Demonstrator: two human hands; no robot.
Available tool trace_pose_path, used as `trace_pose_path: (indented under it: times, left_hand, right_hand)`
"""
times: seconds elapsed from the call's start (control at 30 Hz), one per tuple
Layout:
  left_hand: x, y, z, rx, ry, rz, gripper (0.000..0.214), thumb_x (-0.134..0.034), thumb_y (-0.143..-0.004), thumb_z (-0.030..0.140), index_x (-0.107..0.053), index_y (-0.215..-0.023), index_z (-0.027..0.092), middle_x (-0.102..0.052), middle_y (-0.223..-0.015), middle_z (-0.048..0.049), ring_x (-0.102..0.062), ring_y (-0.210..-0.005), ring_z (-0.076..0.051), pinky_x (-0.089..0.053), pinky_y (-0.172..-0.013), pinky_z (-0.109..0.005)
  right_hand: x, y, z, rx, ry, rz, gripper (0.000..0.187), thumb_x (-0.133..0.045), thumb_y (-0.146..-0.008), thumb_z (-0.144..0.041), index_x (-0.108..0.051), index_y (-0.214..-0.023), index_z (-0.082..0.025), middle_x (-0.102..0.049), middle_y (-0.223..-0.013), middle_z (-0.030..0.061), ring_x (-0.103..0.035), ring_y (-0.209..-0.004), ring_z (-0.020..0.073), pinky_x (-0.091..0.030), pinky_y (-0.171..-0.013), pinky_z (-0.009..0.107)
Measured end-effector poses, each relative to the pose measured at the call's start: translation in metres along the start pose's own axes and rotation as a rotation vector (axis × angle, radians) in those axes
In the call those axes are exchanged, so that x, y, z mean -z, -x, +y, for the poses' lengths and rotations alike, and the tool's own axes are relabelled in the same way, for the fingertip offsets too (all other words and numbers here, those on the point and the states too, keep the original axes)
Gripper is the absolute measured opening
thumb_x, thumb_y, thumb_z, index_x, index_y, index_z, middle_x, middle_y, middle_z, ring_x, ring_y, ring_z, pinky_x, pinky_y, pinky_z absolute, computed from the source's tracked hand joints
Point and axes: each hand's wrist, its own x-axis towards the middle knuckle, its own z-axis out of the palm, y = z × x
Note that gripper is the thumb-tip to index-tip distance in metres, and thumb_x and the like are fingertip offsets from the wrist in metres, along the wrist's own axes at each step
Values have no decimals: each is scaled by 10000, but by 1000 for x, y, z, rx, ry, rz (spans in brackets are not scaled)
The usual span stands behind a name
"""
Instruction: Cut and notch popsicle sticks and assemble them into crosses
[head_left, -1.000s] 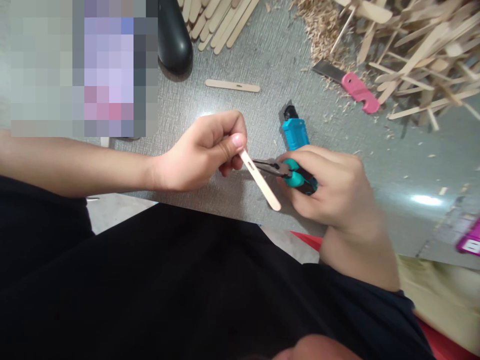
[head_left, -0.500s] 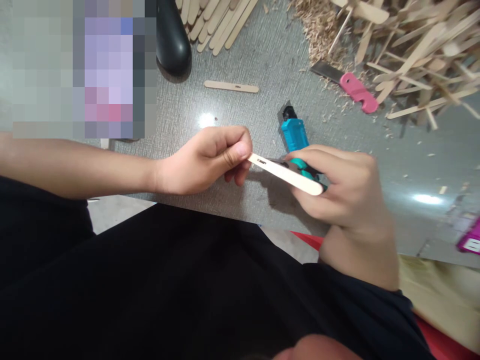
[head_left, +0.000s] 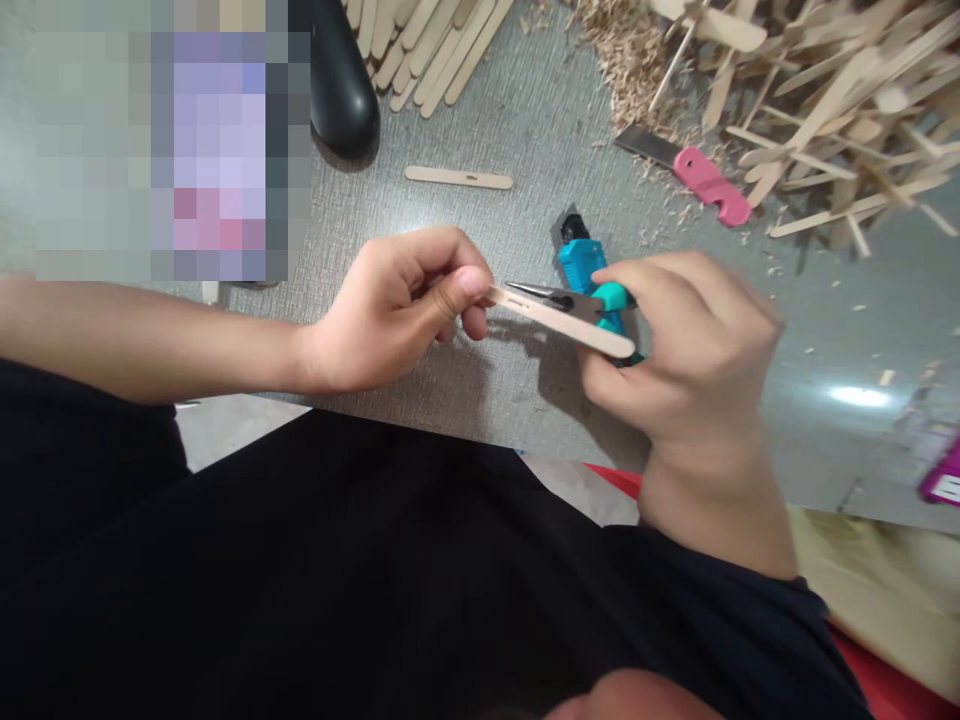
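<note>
The left hand [head_left: 390, 310] pinches a craft stick [head_left: 564, 322]. The right hand [head_left: 690, 350] grips teal-handled pliers [head_left: 568, 300], whose nose is newly uncovered above it.

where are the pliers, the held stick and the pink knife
pliers [head_left: 559, 296], head view, on the dark nose near the pivot
held stick [head_left: 562, 322], head view, mid-length of the wood
pink knife [head_left: 706, 181], head view, on the pink handle

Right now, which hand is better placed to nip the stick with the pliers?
Right, probably. The right hand grips the teal pliers, whose tips lie beside the wooden stick; the left hand only pinches the stick's end.
</note>
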Motion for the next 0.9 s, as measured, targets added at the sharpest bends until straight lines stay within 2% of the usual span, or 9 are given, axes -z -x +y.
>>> trace_pose_path:
  times: [0.1, 0.2, 0.3, 0.4, 0.5, 0.73, 0.9]
  left_hand:
    - [2, 1, -1, -76, -54, 41, 575, -786, -1095, 751, -775, -899, 211, -776, -750, -37, -718, -662, -144, -597, -628, -298]
    - [3, 3, -2, -151, -107, 85, 518, -816, -1091, 711, -830, -921, 221, -810, -815, -44, -785, -746, -168, -659, -702, -321]
    - [6, 3, -5, -248, -132, 112, 400, -876, -1076, 626, -871, -963, 242, -846, -889, -37, -823, -814, -175, -717, -800, -341]
    - [9, 1, -10, -312, -164, 133, 250, -892, -1080, 504, -900, -1016, 262, -866, -929, -24, -833, -824, -175, -734, -820, -355]
    - [13, 1, -14, -288, -240, 146, 196, -910, -1054, 471, -912, -1030, 276, -871, -935, -26, -830, -818, -194, -734, -788, -378]
    - [13, 3, -10, -199, -269, 142, 122, -938, -1014, 393, -905, -1032, 277, -879, -967, -29, -836, -855, -209, -757, -828, -388]
    - [12, 2, -7, -98, -222, 144, 105, -987, -962, 306, -893, -988, 265, -845, -900, -19, -845, -864, -212, -763, -852, -382]
  right_hand:
    - [0, 1, 0, 36, 48, 37, 429, -667, -884, -285, -769, -1300, -288, -830, -1059, 106, -767, -893, 344, -562, -783, 476]
    - [2, 0, 2, 39, 74, 85, 391, -677, -929, -322, -794, -1298, -267, -828, -1047, 123, -773, -875, 350, -567, -773, 490]
    - [5, -2, 5, 3, -23, 78, 338, -654, -946, -285, -809, -1243, -242, -826, -1043, 120, -796, -895, 332, -619, -796, 461]
    - [8, -3, 7, 23, -109, 38, 379, -676, -864, -209, -787, -1224, -246, -812, -1057, 72, -803, -906, 287, -649, -798, 400]
    - [10, -3, 6, 51, -89, 3, 423, -676, -814, -180, -750, -1221, -268, -769, -1047, 22, -767, -882, 248, -617, -776, 372]
    - [8, -4, 5, 123, 49, 14, 381, -613, -771, -157, -696, -1129, -258, -573, -869, -18, -583, -752, 216, -428, -687, 395]
    - [5, -4, 8, 141, 63, 6, 401, -607, -752, -136, -680, -1128, -257, -565, -878, -17, -532, -756, 202, -397, -689, 380]
